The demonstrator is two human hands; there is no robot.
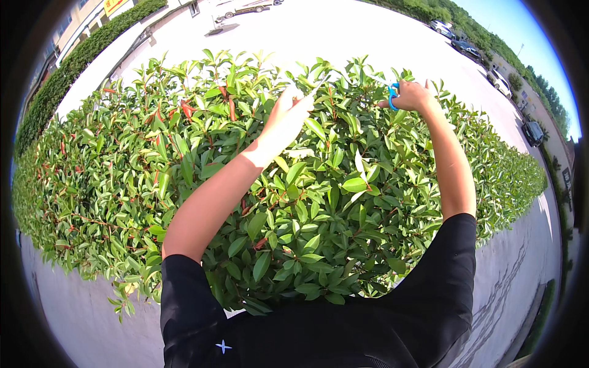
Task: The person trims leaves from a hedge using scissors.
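Observation:
Blue-handled scissors [393, 96] are in my right hand [412, 96], at the far right part of the hedge top. Their pale blades [378, 79] point left among the upper leaves, and glare hides how far apart they are. My left hand [290, 112] reaches over the middle of the leafy hedge [313, 207], its fingers bent near the top shoots. A thin pale strip [320, 85], perhaps a sunlit leaf, lies at its fingertips. Strong sunlight washes out this hand, so its hold is unclear.
The hedge spreads wide to both sides and comes up close to my black shirt [322, 331]. Some leaves [187, 109] are reddish. Bright pavement [331, 27] lies beyond, with a truck [244, 7] and parked cars [499, 83]. A trimmed hedge [87, 60] runs at the far left.

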